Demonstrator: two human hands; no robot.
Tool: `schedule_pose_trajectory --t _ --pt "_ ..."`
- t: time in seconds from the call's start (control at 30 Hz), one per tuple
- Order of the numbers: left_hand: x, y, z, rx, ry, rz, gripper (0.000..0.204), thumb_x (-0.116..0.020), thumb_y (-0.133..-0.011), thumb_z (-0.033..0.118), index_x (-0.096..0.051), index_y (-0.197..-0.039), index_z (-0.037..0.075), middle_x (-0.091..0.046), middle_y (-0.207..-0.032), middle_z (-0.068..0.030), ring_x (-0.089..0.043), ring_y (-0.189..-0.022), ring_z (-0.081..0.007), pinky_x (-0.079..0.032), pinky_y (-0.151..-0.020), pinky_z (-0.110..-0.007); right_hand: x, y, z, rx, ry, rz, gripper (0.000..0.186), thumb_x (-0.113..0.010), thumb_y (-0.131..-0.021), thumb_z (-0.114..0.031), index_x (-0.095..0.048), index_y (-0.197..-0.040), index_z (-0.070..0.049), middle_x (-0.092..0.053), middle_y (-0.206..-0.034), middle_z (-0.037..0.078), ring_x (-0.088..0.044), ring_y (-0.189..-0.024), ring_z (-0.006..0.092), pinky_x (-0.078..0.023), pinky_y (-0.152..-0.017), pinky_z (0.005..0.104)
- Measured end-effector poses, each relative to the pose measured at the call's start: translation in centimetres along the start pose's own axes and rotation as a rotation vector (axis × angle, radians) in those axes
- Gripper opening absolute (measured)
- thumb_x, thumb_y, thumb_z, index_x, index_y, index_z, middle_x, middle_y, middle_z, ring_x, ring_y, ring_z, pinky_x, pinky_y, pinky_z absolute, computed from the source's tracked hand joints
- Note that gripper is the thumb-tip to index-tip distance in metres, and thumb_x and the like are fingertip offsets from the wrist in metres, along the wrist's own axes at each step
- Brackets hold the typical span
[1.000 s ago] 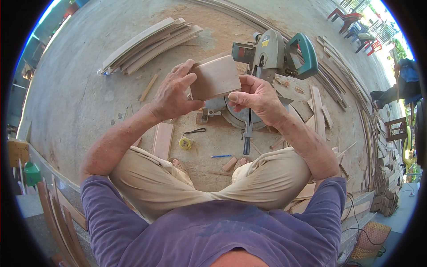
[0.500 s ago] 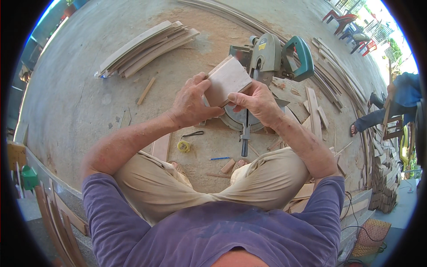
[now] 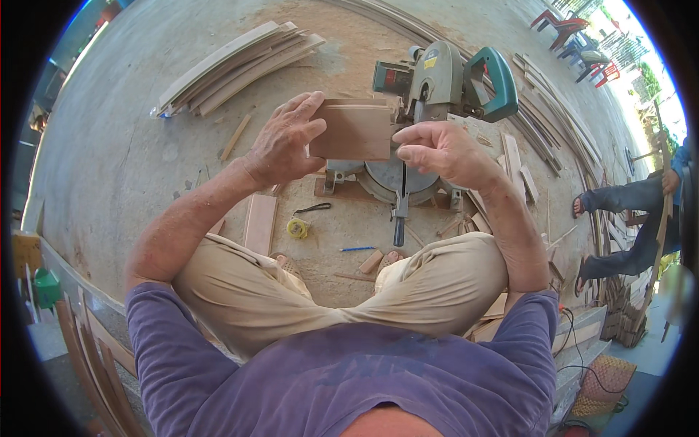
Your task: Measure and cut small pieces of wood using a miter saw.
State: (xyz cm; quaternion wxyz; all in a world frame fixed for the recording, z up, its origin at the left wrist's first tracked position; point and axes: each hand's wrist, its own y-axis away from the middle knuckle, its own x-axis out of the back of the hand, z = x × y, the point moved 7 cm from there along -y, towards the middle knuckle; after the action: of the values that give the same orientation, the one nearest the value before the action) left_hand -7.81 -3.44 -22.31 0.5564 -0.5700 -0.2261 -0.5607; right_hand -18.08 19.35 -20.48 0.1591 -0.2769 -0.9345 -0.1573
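Observation:
In front of me my left hand (image 3: pixel 291 142) grips a short, flat wooden board (image 3: pixel 353 132) by its left end, holding it up before the miter saw. My right hand (image 3: pixel 437 153) is just off the board's right end, fingers slightly bent and apart, holding nothing. The saw (image 3: pixel 437 73) has a grey guard, a green handle and a round base. Below the hands on the floor lie a yellow tape measure (image 3: pixel 296 228), a blue pencil (image 3: pixel 357 248), a pale plank (image 3: pixel 258 226) and small offcuts (image 3: pixel 370 261).
Stacked boards (image 3: pixel 233 69) lie at back left, with long strips (image 3: pixel 546 116) at right. Another person (image 3: pixel 626 197) in dark trousers carries a long piece of wood at the right edge. Plastic chairs (image 3: pixel 561 33) stand at back right; a cable (image 3: pixel 582 371) runs at lower right.
The board has turned over to a darker face. My right hand has let go and moved rightward. The other person has stepped further into view at the right.

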Motion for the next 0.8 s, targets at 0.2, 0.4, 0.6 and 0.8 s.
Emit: schedule_pose_trajectory --t 0.2,0.4,0.6,0.8 --pt "-7.2 0.6 -3.1 0.084 0.062 -0.285 0.043 -0.083 -0.069 0.022 -0.071 -0.101 -0.004 -0.047 -0.149 -0.0284 -0.046 -0.142 -0.0440 -0.044 -0.114 -0.050 5.2 5.9 4.2 0.053 -0.202 0.056 0.029 -0.075 -0.101 -0.025 -0.075 -0.115 0.000 -0.077 -0.099 0.005 -0.068 -0.088 0.0099 -0.056 -0.082 0.0268" --pt "-17.2 -1.9 -1.9 0.028 0.128 -0.364 0.048 -0.082 -0.069 0.029 -0.070 -0.103 -0.003 -0.054 -0.129 -0.0234 -0.053 -0.127 -0.0439 -0.048 -0.105 -0.052 1.9 8.6 18.9 -0.292 -0.493 0.193 0.033 -0.072 -0.103 -0.028 -0.072 -0.122 -0.001 -0.077 -0.104 0.006 -0.070 -0.094 0.0124 -0.057 -0.084 0.0288" --pt "-23.5 -0.4 4.1 0.442 0.354 -0.341 0.071 -0.087 -0.072 0.042 -0.061 -0.117 -0.006 -0.055 -0.130 -0.0229 -0.054 -0.121 -0.0425 -0.046 -0.105 -0.049 -8.5 4.6 26.8 -0.381 -0.784 0.155 0.043 -0.070 -0.104 -0.030 -0.062 -0.133 0.000 -0.073 -0.116 0.007 -0.071 -0.100 0.0163 -0.060 -0.085 0.0328" --pt "-28.8 2.8 3.8 0.966 1.085 -0.420 0.063 -0.086 -0.083 0.044 -0.063 -0.122 0.000 -0.072 -0.104 -0.0107 -0.071 -0.087 -0.0230 -0.058 -0.073 -0.036 -6.2 0.8 28.5 -0.398 -0.609 -0.036 0.037 -0.069 -0.102 -0.027 -0.065 -0.125 0.001 -0.073 -0.103 0.004 -0.071 -0.084 0.0133 -0.061 -0.068 0.0301"
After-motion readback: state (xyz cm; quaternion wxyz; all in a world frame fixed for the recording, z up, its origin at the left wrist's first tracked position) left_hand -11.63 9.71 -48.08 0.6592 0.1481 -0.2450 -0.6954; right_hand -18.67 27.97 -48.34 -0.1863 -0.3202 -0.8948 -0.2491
